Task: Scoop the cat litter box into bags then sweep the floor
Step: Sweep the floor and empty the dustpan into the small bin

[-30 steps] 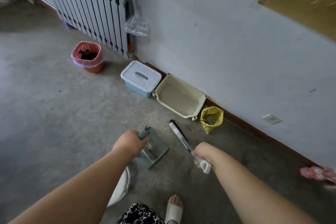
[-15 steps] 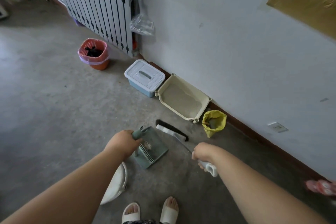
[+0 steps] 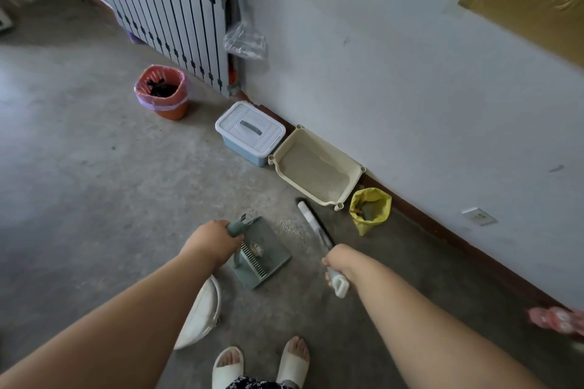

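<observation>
Just beyond the left hand (image 3: 211, 241), whose fingers curl round its handle, the green dustpan (image 3: 268, 249) sits on the floor (image 3: 94, 183) holding a small clump too blurred to name; the right hand (image 3: 339, 259) grips the brush (image 3: 309, 216), hiding its mid-handle, bristles beside spilled litter grains (image 3: 290, 227). Farther past the fingers, the cream litter box (image 3: 316, 167) holds pale litter, the yellow bag (image 3: 369, 208) something dark, and a lidded blue box (image 3: 249, 129) hides its contents

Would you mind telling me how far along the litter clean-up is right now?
Scooping looks done: the yellow bag beside the litter box holds waste. Sweeping is in hand: the left hand grips the dustpan, which has debris in it, and the right hand grips the brush. Left: spilled litter granules on the floor between them.
</observation>
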Available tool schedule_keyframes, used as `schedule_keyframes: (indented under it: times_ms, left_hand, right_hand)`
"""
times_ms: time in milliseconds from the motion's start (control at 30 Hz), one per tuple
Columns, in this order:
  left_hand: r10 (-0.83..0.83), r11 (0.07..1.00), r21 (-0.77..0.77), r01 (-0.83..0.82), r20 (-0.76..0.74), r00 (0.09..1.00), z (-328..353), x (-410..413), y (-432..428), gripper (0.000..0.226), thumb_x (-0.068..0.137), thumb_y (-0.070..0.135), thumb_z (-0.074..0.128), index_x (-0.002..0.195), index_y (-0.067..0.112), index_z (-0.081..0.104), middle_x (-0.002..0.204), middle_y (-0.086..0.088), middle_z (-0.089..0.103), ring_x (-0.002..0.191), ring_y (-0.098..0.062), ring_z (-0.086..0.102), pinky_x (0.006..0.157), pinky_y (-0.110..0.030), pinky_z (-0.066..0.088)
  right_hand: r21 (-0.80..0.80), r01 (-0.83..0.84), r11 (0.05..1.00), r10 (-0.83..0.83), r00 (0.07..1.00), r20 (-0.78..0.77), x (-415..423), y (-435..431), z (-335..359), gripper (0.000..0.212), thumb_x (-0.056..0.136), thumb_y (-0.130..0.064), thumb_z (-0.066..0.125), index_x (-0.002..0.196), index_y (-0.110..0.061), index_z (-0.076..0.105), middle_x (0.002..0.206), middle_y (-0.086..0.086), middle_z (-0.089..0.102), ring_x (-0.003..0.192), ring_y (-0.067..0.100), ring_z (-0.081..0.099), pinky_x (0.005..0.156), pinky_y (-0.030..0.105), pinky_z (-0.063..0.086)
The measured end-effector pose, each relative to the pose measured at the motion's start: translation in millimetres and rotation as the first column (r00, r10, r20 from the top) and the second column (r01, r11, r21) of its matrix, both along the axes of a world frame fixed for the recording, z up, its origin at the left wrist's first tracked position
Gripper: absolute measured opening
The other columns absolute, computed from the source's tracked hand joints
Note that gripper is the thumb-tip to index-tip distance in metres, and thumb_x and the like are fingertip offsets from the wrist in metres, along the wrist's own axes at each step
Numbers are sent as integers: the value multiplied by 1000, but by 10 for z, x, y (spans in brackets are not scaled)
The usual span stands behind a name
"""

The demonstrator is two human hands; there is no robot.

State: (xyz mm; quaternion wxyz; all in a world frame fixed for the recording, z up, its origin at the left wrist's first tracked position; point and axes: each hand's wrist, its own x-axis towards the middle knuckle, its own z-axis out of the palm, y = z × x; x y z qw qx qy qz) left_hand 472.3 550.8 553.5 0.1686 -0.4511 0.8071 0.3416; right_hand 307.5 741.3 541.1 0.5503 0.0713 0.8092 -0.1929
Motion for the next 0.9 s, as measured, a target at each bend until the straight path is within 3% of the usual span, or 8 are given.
schedule_keyframes:
  times_ms: [100,267,333,467,600,700,767,900]
  left_hand:
    - [2,1000,3,-2,-7,1000,-26,26,-11,17,89,36,57,90,20,64,99,-7,69,97,-27,63,78,-29,46]
    - [-2,1000,-4,2,-14,1000,-55,47,-19,25,89,37,57,99,16,67,100,-7,69,98,-26,63,77,-29,46]
    - [0,1000,2,0,-19,1000,-64,49,-22,25,89,36,56,99,16,67,100,-7,69,97,-26,63,76,-29,45]
    - [-1,1000,1,1,-17,1000,-80,56,-41,23,88,34,56,98,16,67,99,-7,69,97,-25,63,75,-28,45]
    - [-4,1000,2,4,-16,1000,-92,46,-48,23,88,35,56,96,16,67,97,-6,69,95,-25,63,74,-27,45]
    - [-6,1000,6,6,-14,1000,-102,46,-53,22,87,34,56,97,17,67,96,-5,68,94,-24,63,75,-28,47]
    - [-2,1000,9,2,-16,1000,-108,53,-59,20,87,34,56,95,18,66,93,-4,68,91,-23,63,73,-28,47]
    - [13,1000,19,-12,-23,1000,-113,47,-57,17,86,33,56,92,20,66,87,-2,67,83,-21,62,69,-27,44]
  right_hand:
    - [-4,306,952,-298,932,207,181,28,18,21,100,-11,41,80,-5,40,65,8,38,31,16,42,33,11,35]
    - [-58,524,850,-489,824,285,-122,150,229,17,100,-18,38,87,-7,40,55,8,40,29,12,39,32,12,33]
    - [-47,460,887,-433,862,264,-222,92,330,19,101,-20,39,90,-5,41,55,9,41,31,13,40,32,14,34]
    - [31,23,999,-24,1000,17,-171,-150,307,12,98,-15,46,94,-4,49,64,9,47,50,17,45,41,27,41]
    - [41,-331,943,332,943,-12,99,-263,54,11,98,-12,43,103,-11,52,69,1,46,61,13,49,65,27,47]
    - [134,-259,957,240,961,138,209,-191,71,20,101,-19,43,103,-2,55,72,7,53,64,18,53,57,29,44]
    - [89,-263,961,250,958,138,67,-112,214,20,98,-17,48,110,-3,54,71,11,55,53,17,51,45,27,43]
    - [26,-220,975,215,968,129,-482,-20,613,29,95,-15,52,122,-6,52,75,13,58,51,14,50,44,24,43]
